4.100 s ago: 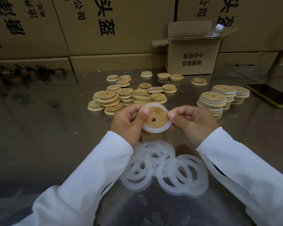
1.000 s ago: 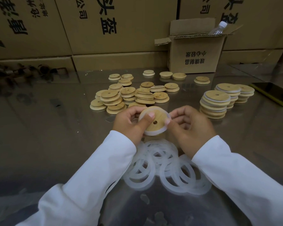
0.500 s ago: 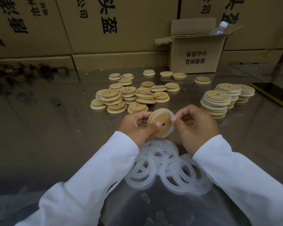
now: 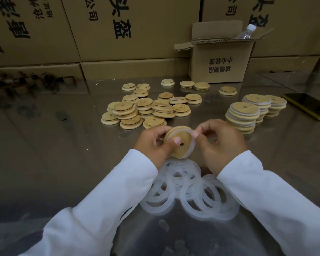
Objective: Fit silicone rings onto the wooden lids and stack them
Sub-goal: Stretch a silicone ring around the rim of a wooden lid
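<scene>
- Head cam, the only view I've got: my left hand (image 4: 154, 145) is wrapped round the wooden lid (image 4: 176, 147). My thumb lies across its face right next to the centre hole, and I'm holding it up off the table (image 4: 63, 154).
- My right hand (image 4: 221, 145) is pinching the silicone ring (image 4: 192, 145) at the lid's right edge, thumb and forefinger closed on it.
- What's changed: a few seconds back the lid faced me flat, with the ring sitting wide around it. Now I've tipped it nearly on edge and the ring hugs the rim much tighter. I reckon it's almost seated and I'm just working the last bit on.
- The loose rings (image 4: 192, 194) are in the same heap under my wrists.
- The bare lids (image 4: 146, 109) are behind and the finished stacks (image 4: 242, 115) are off to my right. Those stacks look no taller than before, so this lid hasn't joined them yet. Probably the near stack next.
</scene>
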`<state>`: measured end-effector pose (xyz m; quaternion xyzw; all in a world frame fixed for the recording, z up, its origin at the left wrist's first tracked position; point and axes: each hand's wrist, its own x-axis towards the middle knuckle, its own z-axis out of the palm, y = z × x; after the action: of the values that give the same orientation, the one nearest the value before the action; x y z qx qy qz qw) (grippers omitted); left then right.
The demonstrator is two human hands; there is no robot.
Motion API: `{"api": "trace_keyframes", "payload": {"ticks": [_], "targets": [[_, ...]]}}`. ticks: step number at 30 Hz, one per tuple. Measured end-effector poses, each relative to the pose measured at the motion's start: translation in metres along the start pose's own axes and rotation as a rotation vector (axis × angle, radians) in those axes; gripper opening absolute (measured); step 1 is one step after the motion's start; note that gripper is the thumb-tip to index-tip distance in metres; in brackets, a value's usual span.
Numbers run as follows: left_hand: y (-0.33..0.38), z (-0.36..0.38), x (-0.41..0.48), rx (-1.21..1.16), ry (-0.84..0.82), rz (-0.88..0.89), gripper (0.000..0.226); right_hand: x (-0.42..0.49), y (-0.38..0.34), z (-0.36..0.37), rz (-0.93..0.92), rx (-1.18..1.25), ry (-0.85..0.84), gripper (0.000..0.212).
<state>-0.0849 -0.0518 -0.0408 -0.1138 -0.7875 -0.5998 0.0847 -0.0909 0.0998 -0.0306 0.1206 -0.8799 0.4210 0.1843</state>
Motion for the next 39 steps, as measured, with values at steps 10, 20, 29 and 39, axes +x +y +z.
{"api": "trace_keyframes", "payload": {"ticks": [10,20,29,39], "targets": [[0.005,0.001,0.001,-0.081,0.026,0.011,0.014,0.007,-0.002,-0.01,0.005,0.04,0.003,0.01],[0.003,0.004,-0.002,-0.138,0.117,-0.024,0.011,-0.002,-0.002,-0.001,0.027,0.167,0.022,0.015],[0.004,0.005,-0.001,-0.119,0.087,-0.066,0.015,-0.003,0.001,0.0,0.021,0.107,0.051,0.018],[0.007,0.002,-0.003,-0.022,0.072,0.024,0.021,-0.002,-0.001,0.0,-0.036,0.095,-0.015,0.021]]}}
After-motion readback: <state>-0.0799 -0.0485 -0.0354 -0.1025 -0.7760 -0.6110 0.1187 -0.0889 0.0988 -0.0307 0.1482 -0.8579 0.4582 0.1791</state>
